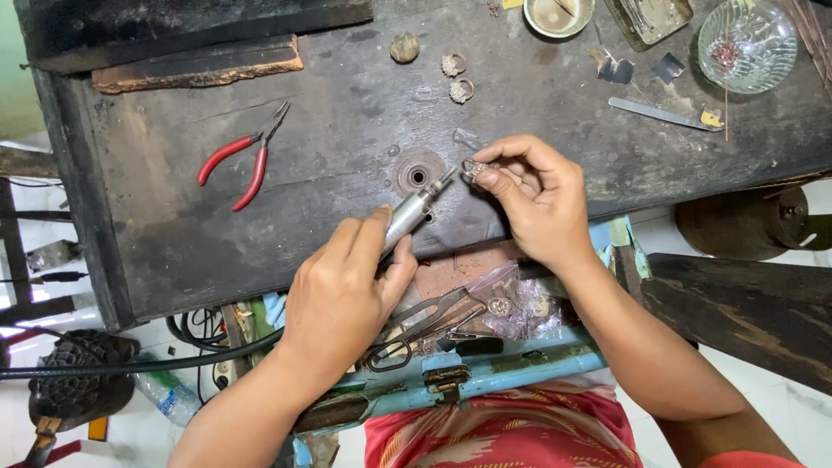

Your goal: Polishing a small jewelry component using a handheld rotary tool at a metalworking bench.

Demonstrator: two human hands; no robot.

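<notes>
My left hand [342, 290] grips a silver rotary tool handpiece [414, 208], its tip pointing up and right towards a small silver ring [475, 171]. My right hand [537, 199] pinches that ring between thumb and fingers just above the dark wooden workbench [347, 113]. The tool tip sits a little left of the ring, close to a round hole [419, 176] in the bench top. A black flexible shaft [130, 364] runs from the handpiece off to the left.
Red-handled pliers [243, 160] lie at the left of the bench. Two more rings [457, 76] and a small lump [404, 47] rest at the back. A glass bowl [747, 45], a cup [559, 15], a metal tray [650, 17] and a flat file [659, 113] stand at the back right. Scissors [416, 325] and a plastic bag [520, 303] lie in a blue drawer [485, 373].
</notes>
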